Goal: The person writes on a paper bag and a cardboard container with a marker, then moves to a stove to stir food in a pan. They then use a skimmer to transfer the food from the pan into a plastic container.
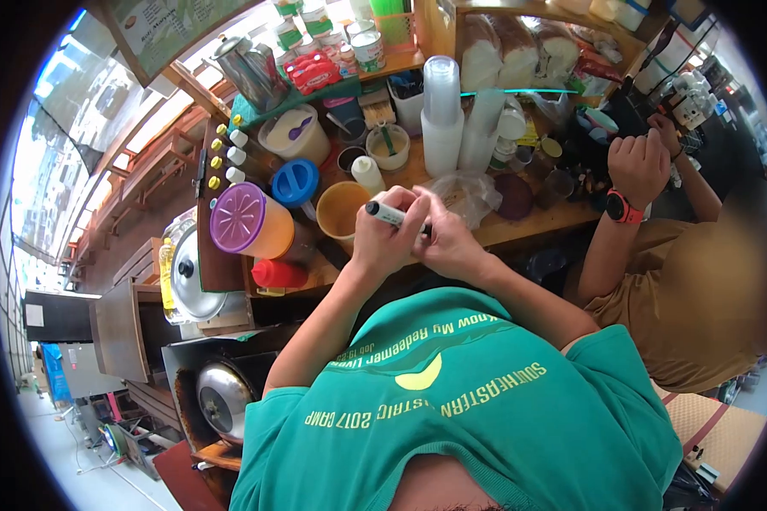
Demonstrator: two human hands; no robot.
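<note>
In front of my chest, just past the green shirt, my two hands meet. My left hand (378,241) is closed around a marker (388,214) with a white barrel and a black end, which points up and left. My right hand (448,242) presses against the left, its fingers closed at the marker's other end, partly hidden. A brown-orange tub (339,210) stands just beyond my left hand. Behind the hands are a white squeeze bottle (367,174) and a crumpled clear plastic bag (464,198).
The wooden counter holds a purple-lidded container (238,218), a blue lid (295,182), a red bottle (279,273) and stacked plastic cups (441,119). Bread loaves (520,55) sit on a shelf. At my right, a person's raised hand (639,166) wears a red watch. A pot lid (198,268) lies left.
</note>
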